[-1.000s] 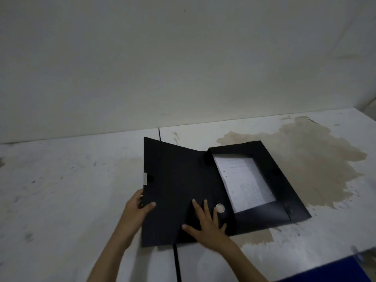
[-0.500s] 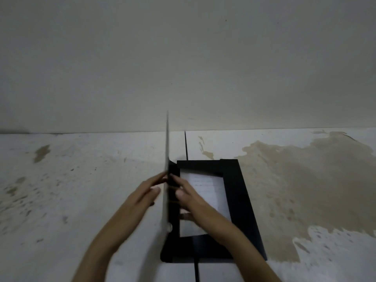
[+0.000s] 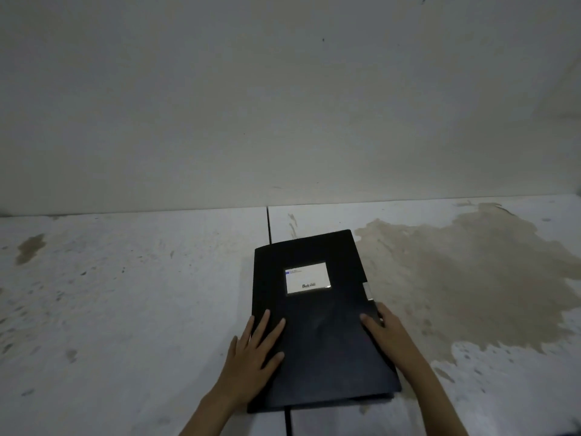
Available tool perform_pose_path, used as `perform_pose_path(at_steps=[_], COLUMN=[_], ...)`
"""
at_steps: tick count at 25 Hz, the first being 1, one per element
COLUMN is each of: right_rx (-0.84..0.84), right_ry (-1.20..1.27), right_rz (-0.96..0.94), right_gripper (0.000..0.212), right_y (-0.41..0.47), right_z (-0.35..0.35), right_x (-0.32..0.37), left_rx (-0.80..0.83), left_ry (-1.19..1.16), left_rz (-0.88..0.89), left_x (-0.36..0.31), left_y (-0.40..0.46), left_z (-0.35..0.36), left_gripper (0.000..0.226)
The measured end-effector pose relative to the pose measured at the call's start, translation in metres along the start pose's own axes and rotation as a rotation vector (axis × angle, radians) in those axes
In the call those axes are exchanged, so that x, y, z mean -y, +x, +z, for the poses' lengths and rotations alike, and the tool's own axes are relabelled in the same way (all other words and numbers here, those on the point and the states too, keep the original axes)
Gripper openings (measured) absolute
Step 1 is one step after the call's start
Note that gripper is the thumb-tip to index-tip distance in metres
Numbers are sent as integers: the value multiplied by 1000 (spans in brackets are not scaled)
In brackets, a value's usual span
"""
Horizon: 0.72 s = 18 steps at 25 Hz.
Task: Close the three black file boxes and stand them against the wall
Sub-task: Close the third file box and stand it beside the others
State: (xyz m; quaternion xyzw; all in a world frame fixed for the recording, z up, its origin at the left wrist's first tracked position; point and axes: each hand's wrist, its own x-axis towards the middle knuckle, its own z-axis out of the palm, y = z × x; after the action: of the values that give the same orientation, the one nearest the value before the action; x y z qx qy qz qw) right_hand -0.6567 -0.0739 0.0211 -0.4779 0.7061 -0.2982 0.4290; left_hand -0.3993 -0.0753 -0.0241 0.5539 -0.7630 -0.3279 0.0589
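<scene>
One black file box [image 3: 317,335] lies flat on the white table [image 3: 125,294], its lid down and a white label on top. My left hand [image 3: 254,357] rests flat on the lid's near left corner, fingers spread. My right hand [image 3: 385,330] holds the box's right edge just below the small white clasp tab, thumb on the lid and fingers around the side. No other file box is in view.
A pale wall [image 3: 283,105] rises behind the table, a short way beyond the box. A large brown stain [image 3: 465,278] covers the table to the right. A dark seam [image 3: 268,225] between two tabletops runs under the box.
The lid, open flat a second ago and upright half a second ago, now lies shut on the box. Both hands moved onto the closed lid and its right edge.
</scene>
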Motion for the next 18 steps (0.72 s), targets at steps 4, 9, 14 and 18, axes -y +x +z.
perform_pose_path(at_steps=[4, 9, 14, 18], right_rx=[-121, -101, -53, -4], right_ry=[-196, -113, 42, 110], right_rz=[40, 45, -4, -69], right_gripper=[57, 61, 53, 52], right_y=[4, -10, -18, -18], right_z=[26, 35, 49, 72], right_x=[-39, -33, -23, -7], left_rx=[4, -46, -196, -355], left_ry=[17, -410, -683, -799], left_rz=[-41, -157, -248, -422], left_x=[4, -6, 5, 11], left_y=[-2, -6, -20, -37], left_z=[10, 14, -2, -24], left_gripper=[83, 63, 64, 80])
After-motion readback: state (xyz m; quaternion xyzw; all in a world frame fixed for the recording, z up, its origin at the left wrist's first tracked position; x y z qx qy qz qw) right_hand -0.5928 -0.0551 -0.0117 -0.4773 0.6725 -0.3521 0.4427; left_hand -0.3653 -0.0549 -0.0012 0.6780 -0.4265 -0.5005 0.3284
